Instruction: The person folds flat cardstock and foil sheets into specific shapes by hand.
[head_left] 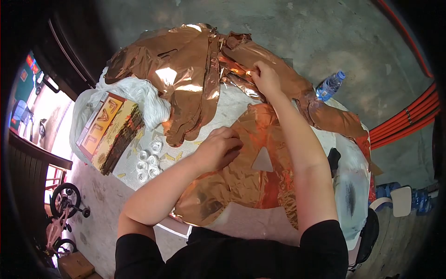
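A copper-coloured foil balloon (pixel 218 188) shaped like the letter A lies flat and creased in front of me, with a triangular hole near its middle. My left hand (pixel 218 148) is over its left edge, fingers curled; what they hold, if anything, is hidden. Further away, my right hand (pixel 265 78) is closed in a pinch at the crumpled edge of another copper foil balloon (pixel 274 63). More flat foil balloons (pixel 186 63) are heaped along the far side of the table.
A stack of printed cards (pixel 111 132) rests at the left by a white plastic bag (pixel 151 100). Several white ribbon rolls (pixel 148 165) sit beside yellow paper pieces. A water bottle (pixel 331 86) stands at the right, near orange hoses (pixel 409 118). A small bicycle (pixel 58 223) is at lower left.
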A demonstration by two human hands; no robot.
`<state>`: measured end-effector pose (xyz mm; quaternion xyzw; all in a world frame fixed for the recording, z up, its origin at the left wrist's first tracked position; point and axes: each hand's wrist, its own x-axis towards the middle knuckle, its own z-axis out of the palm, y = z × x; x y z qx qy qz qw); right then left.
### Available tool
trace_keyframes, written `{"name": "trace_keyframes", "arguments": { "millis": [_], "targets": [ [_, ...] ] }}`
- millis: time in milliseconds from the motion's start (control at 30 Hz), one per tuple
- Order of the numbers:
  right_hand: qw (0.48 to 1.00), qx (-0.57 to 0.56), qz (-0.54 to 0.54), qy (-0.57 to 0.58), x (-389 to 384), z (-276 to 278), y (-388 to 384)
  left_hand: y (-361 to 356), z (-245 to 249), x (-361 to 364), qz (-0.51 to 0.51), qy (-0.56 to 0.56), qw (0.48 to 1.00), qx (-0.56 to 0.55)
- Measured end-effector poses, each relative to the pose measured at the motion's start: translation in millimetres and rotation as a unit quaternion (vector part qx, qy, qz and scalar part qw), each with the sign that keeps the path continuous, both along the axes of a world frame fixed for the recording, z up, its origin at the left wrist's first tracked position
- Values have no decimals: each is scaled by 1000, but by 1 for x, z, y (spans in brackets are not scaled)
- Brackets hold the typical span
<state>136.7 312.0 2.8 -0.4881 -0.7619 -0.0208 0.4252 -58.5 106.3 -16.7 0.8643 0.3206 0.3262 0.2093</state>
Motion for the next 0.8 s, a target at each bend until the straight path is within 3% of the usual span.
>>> {"name": "trace_keyframes", "arguments": {
  "millis": [133,200,400,500,633,700,800],
  "targets": [
    [999,-2,48,-19,-3,4,8,0,-1,-1,-2,-1,1000,-2],
    [974,-175,90,116,-4,5,13,1,-2,0,-3,-7,1000,3],
    [947,-258,71,177,-2,-2,18,0,-2,0,1,-2,1000,-9],
    [969,-164,97,159,-3,-11,23,0,-3,0,1,-5,1000,-8],
    [975,-182,84,95,-2,-6,24,0,-3,0,0,-7,1000,-12],
    [988,-145,-50,20,-6,-1,23,0,0,0,2,1,1000,-6],
    [987,-147,-54,28,-11,0,14,1,0,0,-7,-3,1000,1]
  ]
}}
